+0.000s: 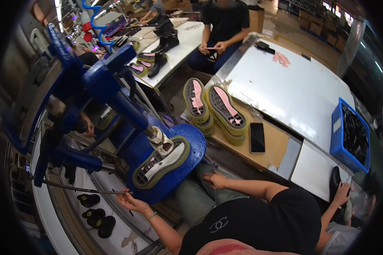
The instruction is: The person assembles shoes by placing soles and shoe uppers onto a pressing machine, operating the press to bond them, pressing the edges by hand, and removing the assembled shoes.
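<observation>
A blue machine has a round-ended plate [195,144], and on it lies a shoe sole [161,163] with an olive rim and a pale inside. A metal post wrapped in whitish material [161,142] comes down onto the sole's upper part. My left hand [132,202] is closed around the red-tipped end of a thin metal lever [89,190], left of the plate. Palm down on my thigh, my right hand [217,179] has its fingers apart and holds nothing.
Stacked soles with pink patches [227,110] and a phone [257,137] lie on a brown board. A blue crate [337,131] stands right. Near it, a co-worker's hand [341,195] touches a black shoe [335,182]. Another person [225,21] sits beyond. Dark shoes [106,226] are lower left.
</observation>
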Demonstrator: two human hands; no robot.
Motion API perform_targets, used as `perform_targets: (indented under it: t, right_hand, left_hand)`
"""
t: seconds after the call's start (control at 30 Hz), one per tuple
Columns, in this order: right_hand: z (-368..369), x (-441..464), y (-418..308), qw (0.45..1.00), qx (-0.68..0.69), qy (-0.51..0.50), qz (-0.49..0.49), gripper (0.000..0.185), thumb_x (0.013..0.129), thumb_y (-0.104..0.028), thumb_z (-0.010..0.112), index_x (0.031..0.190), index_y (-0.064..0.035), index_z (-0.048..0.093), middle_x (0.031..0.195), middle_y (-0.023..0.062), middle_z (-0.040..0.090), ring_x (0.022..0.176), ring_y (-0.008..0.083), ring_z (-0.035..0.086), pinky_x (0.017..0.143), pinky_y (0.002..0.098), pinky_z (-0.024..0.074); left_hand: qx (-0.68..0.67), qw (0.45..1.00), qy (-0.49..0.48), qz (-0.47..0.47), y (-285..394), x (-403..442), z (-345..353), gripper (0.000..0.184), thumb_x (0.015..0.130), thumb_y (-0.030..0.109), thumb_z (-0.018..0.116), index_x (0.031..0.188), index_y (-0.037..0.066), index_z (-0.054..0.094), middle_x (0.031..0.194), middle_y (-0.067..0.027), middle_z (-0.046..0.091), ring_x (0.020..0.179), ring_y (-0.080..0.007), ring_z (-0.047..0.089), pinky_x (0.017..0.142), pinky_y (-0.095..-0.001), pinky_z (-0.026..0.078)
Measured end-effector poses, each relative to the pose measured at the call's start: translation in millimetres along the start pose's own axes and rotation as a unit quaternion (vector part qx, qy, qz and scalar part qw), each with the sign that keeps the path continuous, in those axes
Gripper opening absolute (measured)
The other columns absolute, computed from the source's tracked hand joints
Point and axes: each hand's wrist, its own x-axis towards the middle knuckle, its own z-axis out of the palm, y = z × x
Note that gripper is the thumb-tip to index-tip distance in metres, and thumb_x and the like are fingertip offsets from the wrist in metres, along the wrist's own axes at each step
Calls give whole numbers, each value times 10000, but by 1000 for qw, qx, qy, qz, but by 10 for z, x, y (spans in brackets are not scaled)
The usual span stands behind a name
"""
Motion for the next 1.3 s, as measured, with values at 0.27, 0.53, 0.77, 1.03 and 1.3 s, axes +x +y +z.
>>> perform_targets:
  t: [0.27, 0.53, 0.77, 1.03, 1.3]
  right_hand:
    - [-42, -6, -50, 1000, 27, 3, 12, 592, 726, -173, 703, 1283, -119, 511, 1343, 156, 501, 1349, 272, 371, 1131, 558, 198]
    - [-39, -9, -33, 999, 34, -12, 16, 624, 709, -158, 714, 1296, -112, 506, 1355, 156, 496, 1360, 268, 359, 1137, 554, 189]
    - [-114, -29, -77, 999, 33, -12, 9, 610, 722, -178, 704, 1295, -148, 498, 1354, 168, 497, 1352, 276, 370, 1121, 563, 210]
    - [-96, -22, -65, 1000, 20, 4, -8, 592, 744, -167, 690, 1301, -129, 493, 1333, 170, 508, 1336, 276, 388, 1124, 548, 212]
    - [-75, -28, -50, 1000, 21, 1, 1, 590, 762, -196, 670, 1318, -136, 483, 1361, 174, 490, 1343, 276, 384, 1119, 546, 215]
  left_hand:
    - [2, 999, 2, 34, -78, 41, -32, 347, 981, 89, 423, 1292, -63, 399, 1097, -143, 568, 970, -210, 566, 872, -304, 465]
    - [25, 999, 12, 26, -70, 28, -29, 356, 969, 49, 427, 1304, -71, 408, 1113, -156, 589, 977, -230, 592, 893, -338, 482]
    - [29, 999, 2, 37, -102, 27, -55, 378, 974, 75, 428, 1309, -88, 368, 1116, -166, 572, 978, -235, 586, 882, -330, 480]
    - [0, 999, 30, 22, -86, 8, -21, 337, 957, 35, 443, 1284, -41, 425, 1088, -132, 584, 961, -201, 570, 877, -308, 458]
    - [-46, 999, 24, 4, 1, -8, 20, 340, 940, 8, 456, 1280, -7, 443, 1056, -105, 585, 940, -178, 554, 875, -303, 447]
